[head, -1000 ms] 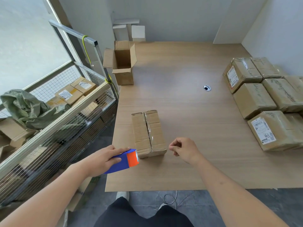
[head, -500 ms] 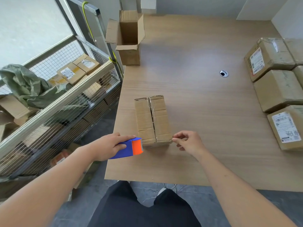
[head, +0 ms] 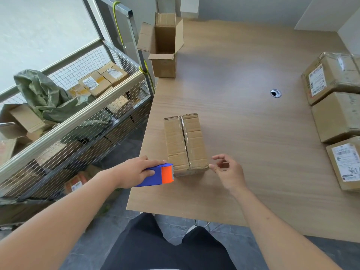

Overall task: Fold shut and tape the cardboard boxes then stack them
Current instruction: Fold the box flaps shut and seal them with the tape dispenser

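Folded brown cardboard box (head: 185, 143) lies near the front left edge of the light wood worktop (head: 243, 123), flaps meeting along a centre seam. Left hand (head: 136, 172) grips blue-and-orange tape dispenser (head: 157, 175), its orange nose at the box's near end, probably to start a strip along the seam. Right hand (head: 228, 170), fingers loosely spread and empty, hovers by the near right corner, likely to steady the box.

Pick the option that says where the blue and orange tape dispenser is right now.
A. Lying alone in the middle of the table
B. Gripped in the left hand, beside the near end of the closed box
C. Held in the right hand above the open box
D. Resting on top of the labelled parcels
B: the left hand grips the tape dispenser at the near left corner of the closed box.
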Available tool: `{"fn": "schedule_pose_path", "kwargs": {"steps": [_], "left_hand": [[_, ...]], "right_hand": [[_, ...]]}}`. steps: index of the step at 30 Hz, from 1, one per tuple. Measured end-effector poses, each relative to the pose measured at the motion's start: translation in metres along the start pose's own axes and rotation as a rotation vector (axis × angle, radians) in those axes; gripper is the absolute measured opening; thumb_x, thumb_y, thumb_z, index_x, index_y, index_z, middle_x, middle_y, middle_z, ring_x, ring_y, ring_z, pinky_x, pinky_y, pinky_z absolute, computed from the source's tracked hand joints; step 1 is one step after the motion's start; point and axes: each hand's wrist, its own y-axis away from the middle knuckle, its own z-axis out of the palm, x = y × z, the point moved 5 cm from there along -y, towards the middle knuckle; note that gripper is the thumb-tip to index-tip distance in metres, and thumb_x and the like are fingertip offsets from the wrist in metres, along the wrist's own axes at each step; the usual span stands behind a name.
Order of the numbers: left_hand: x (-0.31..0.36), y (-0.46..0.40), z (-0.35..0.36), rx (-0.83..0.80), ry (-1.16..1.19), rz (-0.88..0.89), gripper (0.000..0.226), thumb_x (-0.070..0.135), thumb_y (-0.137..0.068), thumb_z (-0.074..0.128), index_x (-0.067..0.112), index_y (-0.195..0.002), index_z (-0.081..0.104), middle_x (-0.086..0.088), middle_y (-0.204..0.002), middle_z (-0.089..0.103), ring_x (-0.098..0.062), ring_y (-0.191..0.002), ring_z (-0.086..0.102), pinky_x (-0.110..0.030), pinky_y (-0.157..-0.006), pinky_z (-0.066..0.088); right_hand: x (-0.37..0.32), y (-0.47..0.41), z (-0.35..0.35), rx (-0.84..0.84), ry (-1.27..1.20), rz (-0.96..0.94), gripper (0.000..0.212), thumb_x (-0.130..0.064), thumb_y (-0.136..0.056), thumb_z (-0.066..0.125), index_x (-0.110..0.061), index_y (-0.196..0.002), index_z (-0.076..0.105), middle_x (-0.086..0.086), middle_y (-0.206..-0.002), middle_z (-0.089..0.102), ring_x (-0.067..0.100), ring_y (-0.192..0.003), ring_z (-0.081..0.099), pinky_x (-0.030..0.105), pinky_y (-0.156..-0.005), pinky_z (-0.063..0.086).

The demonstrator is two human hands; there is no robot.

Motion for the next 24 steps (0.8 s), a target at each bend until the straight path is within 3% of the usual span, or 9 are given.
{"fn": "schedule_pose_path", "kwargs": {"steps": [2,5,10,13,16,18,20,22,24], "left_hand": [[0.0,0.0,0.001,0.004,0.006,-0.001,0.053,0.037,-0.109,0.04,0.066,-0.149,0.022,0.012,-0.106,0.048,-0.008,-0.094,0.052,-0.035,-0.091,0.046],[-0.002,0.002,0.002,0.011,0.012,-0.01,0.052,0.037,-0.109,0.04,0.065,-0.15,0.023,0.011,-0.107,0.049,-0.008,-0.095,0.052,-0.034,-0.09,0.045],[-0.001,0.001,0.006,0.015,0.04,-0.008,0.051,0.037,-0.109,0.04,0.064,-0.15,0.024,0.012,-0.107,0.049,-0.01,-0.096,0.053,-0.035,-0.09,0.045],[-0.002,0.001,0.007,0.024,0.055,-0.006,0.051,0.038,-0.109,0.04,0.066,-0.148,0.024,0.013,-0.107,0.049,-0.009,-0.097,0.053,-0.033,-0.088,0.045],[-0.004,0.003,0.009,0.035,0.089,-0.002,0.052,0.038,-0.108,0.04,0.071,-0.144,0.023,0.015,-0.106,0.049,-0.008,-0.097,0.053,-0.034,-0.09,0.044],[-0.004,0.003,0.01,0.042,0.106,0.007,0.053,0.037,-0.108,0.041,0.074,-0.142,0.023,0.014,-0.106,0.049,-0.007,-0.097,0.053,-0.034,-0.091,0.043],[-0.006,0.004,0.011,0.046,0.118,0.014,0.055,0.037,-0.108,0.041,0.079,-0.137,0.022,0.013,-0.106,0.049,-0.008,-0.098,0.053,-0.034,-0.09,0.043],[-0.011,0.004,0.014,0.043,0.133,0.013,0.055,0.037,-0.108,0.041,0.081,-0.136,0.021,0.013,-0.107,0.05,-0.008,-0.099,0.053,-0.035,-0.093,0.043],[-0.013,0.006,0.018,0.034,0.173,0.017,0.056,0.037,-0.108,0.042,0.08,-0.137,0.021,0.013,-0.108,0.049,-0.009,-0.1,0.053,-0.035,-0.095,0.043]], "right_hand": [[-0.008,0.001,0.0,0.001,0.1,-0.15,0.024,-0.013,-0.08,0.086,-0.031,-0.086,0.071,-0.008,-0.076,0.064,0.008,-0.068,0.06,0.023,-0.066,0.051],[-0.026,0.005,0.013,-0.146,0.165,-0.331,0.023,-0.017,-0.075,0.09,-0.025,-0.089,0.074,-0.005,-0.076,0.058,0.015,-0.071,0.059,0.024,-0.067,0.05],[-0.028,0.0,0.025,-0.151,0.384,-0.337,0.029,-0.006,-0.075,0.085,-0.022,-0.089,0.066,-0.012,-0.078,0.046,0.012,-0.073,0.051,0.036,-0.071,0.049],[-0.03,0.003,0.03,-0.184,0.541,-0.278,0.035,-0.006,-0.078,0.076,-0.029,-0.096,0.057,-0.013,-0.091,0.046,0.015,-0.084,0.054,0.039,-0.076,0.052],[-0.044,0.011,0.035,-0.121,0.745,-0.39,0.037,-0.032,-0.075,0.076,-0.033,-0.106,0.056,-0.004,-0.117,0.044,0.025,-0.11,0.051,0.04,-0.094,0.049],[-0.053,0.015,0.051,-0.154,0.799,-0.543,0.062,-0.047,-0.076,0.071,-0.034,-0.133,0.05,0.005,-0.148,0.032,0.032,-0.14,0.034,0.044,-0.116,0.032],[-0.055,0.014,0.074,-0.283,0.869,-0.642,0.085,-0.058,-0.086,0.061,-0.037,-0.158,0.021,0.007,-0.169,0.001,0.029,-0.157,-0.004,0.045,-0.126,0.005],[-0.048,0.012,0.095,-0.36,0.988,-0.677,0.08,-0.064,-0.097,0.043,-0.044,-0.161,-0.001,0.004,-0.17,-0.019,0.026,-0.155,-0.022,0.047,-0.126,-0.007],[-0.04,0.009,0.101,-0.357,1.049,-0.684,0.067,-0.06,-0.101,0.028,-0.051,-0.158,-0.005,0.0,-0.17,-0.019,0.024,-0.156,-0.019,0.049,-0.127,-0.002]]}}
